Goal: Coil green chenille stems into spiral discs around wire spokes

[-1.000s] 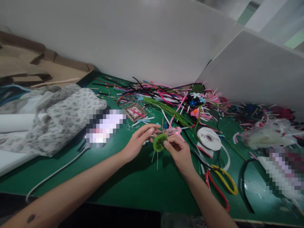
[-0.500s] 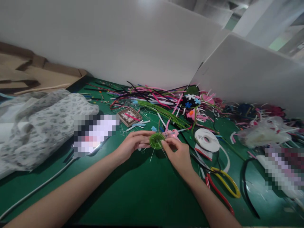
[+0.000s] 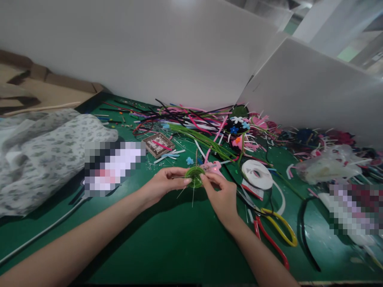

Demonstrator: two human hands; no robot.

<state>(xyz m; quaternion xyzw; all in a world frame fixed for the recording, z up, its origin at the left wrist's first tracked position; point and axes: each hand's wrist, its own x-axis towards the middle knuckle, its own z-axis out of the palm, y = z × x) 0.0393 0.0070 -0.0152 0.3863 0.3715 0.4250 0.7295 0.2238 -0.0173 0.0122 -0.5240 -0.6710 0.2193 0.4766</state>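
Observation:
Between my two hands, just above the green tabletop [image 3: 173, 247], is a round coil of green pipe cleaner [image 3: 194, 175] with thin pale wires sticking out below and to the left. My left hand [image 3: 166, 181] pinches its left rim between thumb and fingers. On the right rim, the thumb and fingertips of my right hand [image 3: 220, 191] are closed. Right behind the coil lies a pink fuzzy piece [image 3: 214, 167], partly hidden by my right hand. A small blue flower [image 3: 189, 160] rests just beyond my left fingers.
Red-and-yellow-handled scissors [image 3: 278, 227] and a white ribbon roll [image 3: 257, 174] lie right of my right arm. A small square tray [image 3: 158, 144] and a lit phone [image 3: 119, 163] are at left. Bundled green pipe cleaners [image 3: 203, 139] stretch across the back, near floral cloth [image 3: 60, 159].
My left thumb has come round onto the front of the coil's left rim. The wires below the coil point in different directions now. The whole view has shifted slightly.

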